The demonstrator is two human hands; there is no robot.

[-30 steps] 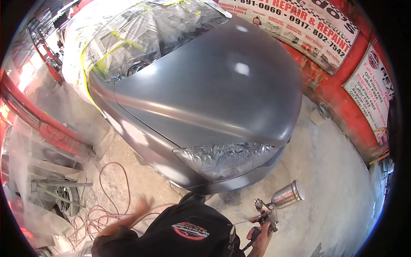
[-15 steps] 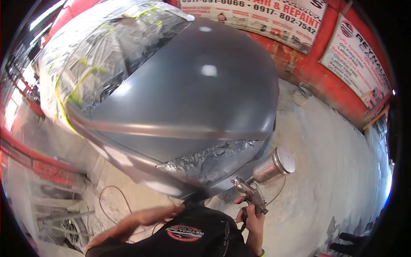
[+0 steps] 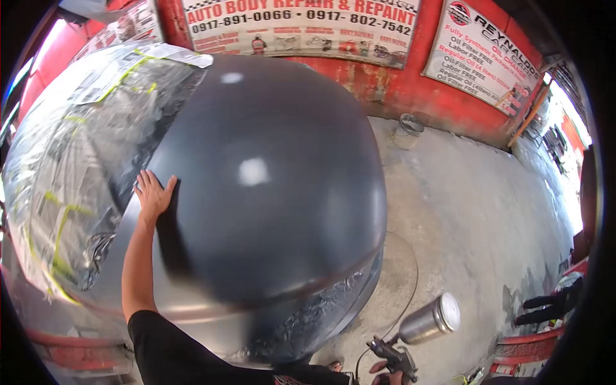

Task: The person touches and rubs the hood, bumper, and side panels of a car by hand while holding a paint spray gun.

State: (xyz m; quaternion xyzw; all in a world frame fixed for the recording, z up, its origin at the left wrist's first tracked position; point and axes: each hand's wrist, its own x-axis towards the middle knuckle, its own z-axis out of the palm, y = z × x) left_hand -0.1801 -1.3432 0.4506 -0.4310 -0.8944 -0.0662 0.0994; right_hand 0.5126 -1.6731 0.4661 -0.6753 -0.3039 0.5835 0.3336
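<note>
While the left hand [image 3: 154,194] reaches across to the rear edge of the gray hood [image 3: 295,141], the right hand [image 3: 389,376] holds a spray gun [image 3: 393,356] low, beside the front of the car. The left grip is wide: fingers spread, thumb extended, nothing held. The hand lies flat along the panel, its fingertips at the boundary with the masking sheets [image 3: 83,160]; from where I stand, I cannot tell whether the whole palm makes contact. The forearm casts a dark shadow on the hood. The right grip is closed around the gun's handle, partly cut off by the lower edge of view; the trigger finger's exact position cannot be told. A metal cup [image 3: 423,323] is attached to the gun and tilts up and to the right. A thin hose [image 3: 416,269] curves over the concrete floor [image 3: 462,205] near the gun. Yellow-green tape [image 3: 58,240] crosses the masking sheets, and crinkled film [image 3: 321,308] covers the headlight area. Beyond the hood, a bucket [image 3: 409,135] stands near a red wall [image 3: 366,90] carrying a repair banner [image 3: 301,32] and a price sign [image 3: 481,54].
</note>
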